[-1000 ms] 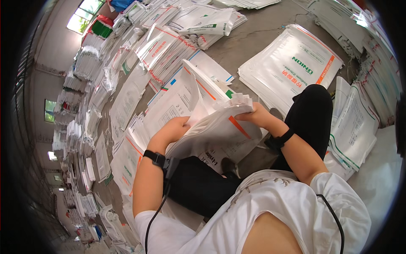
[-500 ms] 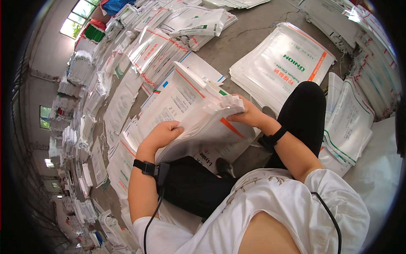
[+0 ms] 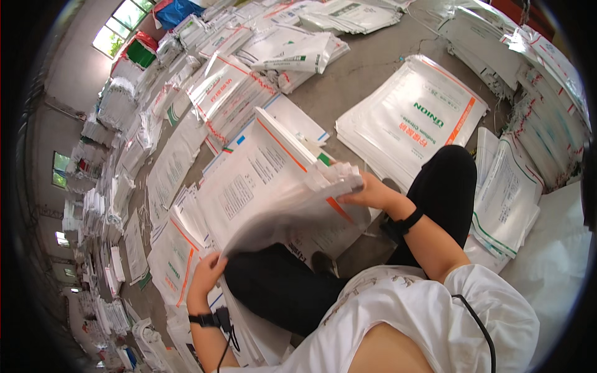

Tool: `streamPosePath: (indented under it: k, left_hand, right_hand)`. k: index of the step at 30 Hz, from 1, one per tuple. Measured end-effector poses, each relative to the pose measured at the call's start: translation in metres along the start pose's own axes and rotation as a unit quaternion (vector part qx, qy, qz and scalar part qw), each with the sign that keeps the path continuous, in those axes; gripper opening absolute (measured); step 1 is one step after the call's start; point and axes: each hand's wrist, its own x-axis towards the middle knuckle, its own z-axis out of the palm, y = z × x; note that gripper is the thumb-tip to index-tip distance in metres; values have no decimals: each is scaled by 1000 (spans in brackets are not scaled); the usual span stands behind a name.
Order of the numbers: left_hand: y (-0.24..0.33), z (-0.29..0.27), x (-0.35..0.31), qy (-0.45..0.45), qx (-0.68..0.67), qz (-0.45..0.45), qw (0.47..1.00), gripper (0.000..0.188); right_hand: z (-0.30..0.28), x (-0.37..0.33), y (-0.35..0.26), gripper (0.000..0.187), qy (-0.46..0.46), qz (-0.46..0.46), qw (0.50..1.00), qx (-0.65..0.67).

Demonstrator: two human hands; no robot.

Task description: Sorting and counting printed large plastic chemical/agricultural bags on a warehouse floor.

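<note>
A stack of flat white woven sacks (image 3: 255,165) with an orange stripe and fine print lies in front of my lap. My right hand (image 3: 372,191) is closed round the bunched far-right ends of several sacks, which curl up from the stack. Down at the near left corner, my left hand (image 3: 210,271) pinches the edge of a sack; its fingertips are together there. Between my hands the lifted sacks bow upward, and their underside shows dark print above my knees. Black bands with small devices sit on both my wrists.
A neat pile of white sacks (image 3: 413,115) with green and orange print lies on the concrete floor ahead right. Tied sack bundles (image 3: 224,93) stand at far left, more sacks (image 3: 507,193) by my right knee. Tall stacks (image 3: 550,118) rise on the right.
My left hand has moved from the middle of the sacks down and left to their near corner. My right hand keeps its hold. The view has shifted slightly.
</note>
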Motion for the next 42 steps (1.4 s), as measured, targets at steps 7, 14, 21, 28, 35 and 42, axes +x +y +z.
streamPosePath:
  k: [7,14,21,28,35,42]
  left_hand:
    - [-41,31,-46,76,109,32,991,29]
    - [-29,24,-78,284,231,-20,930,18]
    - [-7,-7,-109,300,124,28,945,24]
    - [-93,50,-42,305,190,-52,932,25]
    - [-76,55,-46,301,195,-29,933,22]
    - [-74,63,-64,316,187,2,930,17]
  right_hand:
    - [12,-10,3,39,-54,83,992,-84]
    - [39,12,-31,31,-38,34,995,-88]
    - [23,9,-64,42,-91,93,983,130]
    - [41,7,38,39,-63,17,993,-100]
    - [24,-5,-95,56,-154,-3,981,-120]
    - [34,-9,-70,33,-97,29,991,-87]
